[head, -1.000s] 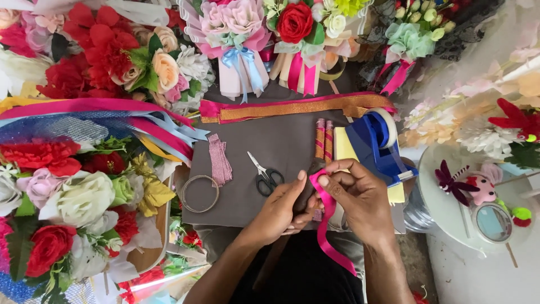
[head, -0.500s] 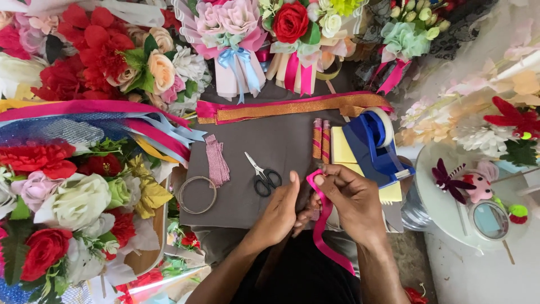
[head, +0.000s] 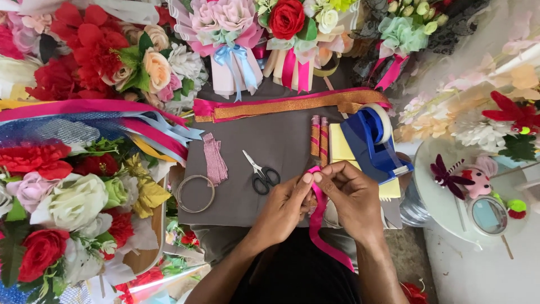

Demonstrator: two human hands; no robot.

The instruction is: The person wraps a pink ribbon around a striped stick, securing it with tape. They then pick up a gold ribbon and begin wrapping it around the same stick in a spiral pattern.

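My left hand (head: 284,207) and my right hand (head: 351,194) meet over the near edge of a grey mat (head: 275,138). Both pinch the folded top of a bright pink ribbon (head: 318,225), whose loose tail hangs down between my forearms. Black-handled scissors (head: 260,171) lie just left of my left hand. Two rolled paper sticks (head: 319,135) and a yellow pad (head: 339,147) lie just beyond my fingers.
A blue tape dispenser (head: 371,138) sits right of the pad. A metal ring (head: 196,193) and a glittery pink strip (head: 214,159) lie at the mat's left. Artificial flower bouquets (head: 84,62) crowd the left and back. A white round table (head: 450,197) with small toys stands right.
My hands have shifted slightly and folded the ribbon's top end tighter between the fingertips. Nothing else on the mat has moved.
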